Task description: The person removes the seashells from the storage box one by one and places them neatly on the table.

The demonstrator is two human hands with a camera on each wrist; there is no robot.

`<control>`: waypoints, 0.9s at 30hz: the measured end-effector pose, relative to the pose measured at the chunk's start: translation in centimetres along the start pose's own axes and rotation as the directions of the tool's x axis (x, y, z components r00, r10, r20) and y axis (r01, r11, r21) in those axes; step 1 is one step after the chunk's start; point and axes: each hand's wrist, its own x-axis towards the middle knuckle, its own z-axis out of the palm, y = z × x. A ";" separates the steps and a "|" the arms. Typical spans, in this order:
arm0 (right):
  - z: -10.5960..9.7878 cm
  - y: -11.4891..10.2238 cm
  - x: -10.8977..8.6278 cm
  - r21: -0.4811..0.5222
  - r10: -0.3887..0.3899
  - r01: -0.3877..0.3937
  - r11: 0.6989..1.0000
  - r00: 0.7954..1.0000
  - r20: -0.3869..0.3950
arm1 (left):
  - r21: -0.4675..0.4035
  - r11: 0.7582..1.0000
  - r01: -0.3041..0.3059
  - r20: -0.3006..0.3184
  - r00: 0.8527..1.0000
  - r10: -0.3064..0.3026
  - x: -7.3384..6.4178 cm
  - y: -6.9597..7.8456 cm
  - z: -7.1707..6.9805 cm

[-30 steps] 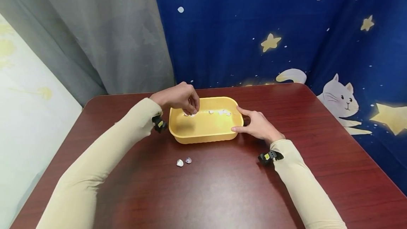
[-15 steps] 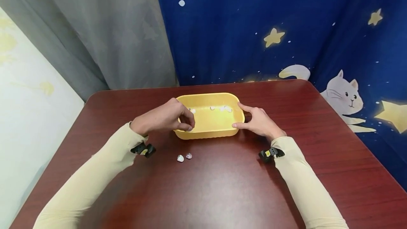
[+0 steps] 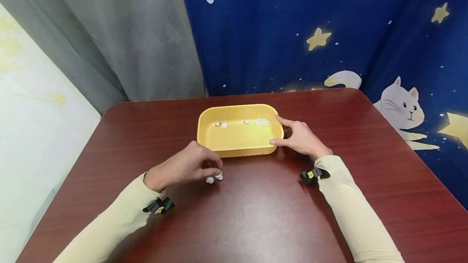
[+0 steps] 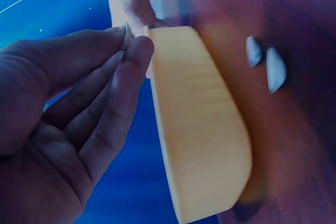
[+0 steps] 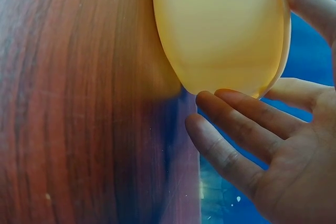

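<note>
Thumb and forefinger of my left hand (image 3: 188,165) pinch a small pale shell (image 4: 127,37), its thin edge showing in the left wrist view. Just below those fingertips, two more shells, a whitish one (image 3: 209,180) and a second (image 3: 219,177), lie on the table in front of a yellow plastic box (image 3: 239,152). My right hand (image 3: 301,137) holds the box by its right end, thumb at the front rim and forefinger at the far corner. The other fingers (image 5: 231,153) reach along the end wall in the right wrist view.
Several small shells (image 3: 263,122) lie along the far side of the box floor, with two (image 3: 221,125) toward its left. The reddish-brown table (image 3: 256,222) has its far edge close to a blue curtain (image 3: 256,31) and a grey one (image 3: 153,44).
My left hand has come out of the box, over its front wall and down toward the two shells on the table. The right hand keeps its hold on the box's end.
</note>
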 end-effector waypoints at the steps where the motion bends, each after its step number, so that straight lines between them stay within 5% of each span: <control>1: 0.0 0.0 0.0 0.000 -0.001 0.001 1.000 1.000 -0.001 | 0.007 1.000 -0.001 -0.007 1.000 0.001 -0.1 0.1 0.2; 8: -0.1 0.1 0.0 -0.006 -0.013 0.013 1.000 1.000 -0.001 | 0.211 0.977 -0.033 -0.067 0.997 0.048 -0.2 -0.1 1.8; 15: 0.2 0.0 0.0 0.001 -0.021 0.021 1.000 1.000 0.000 | 0.276 0.960 -0.038 -0.046 0.998 0.053 0.0 -0.4 3.3; 22: 0.1 0.2 -0.2 -0.008 -0.006 0.006 1.000 1.000 0.005 | 0.394 0.912 -0.115 -0.033 0.990 0.139 1.2 -1.1 4.7; 27: 0.1 0.2 -0.1 -0.003 -0.015 0.015 1.000 1.000 0.001 | 0.460 0.882 -0.100 -0.049 0.989 0.138 2.2 -1.4 4.9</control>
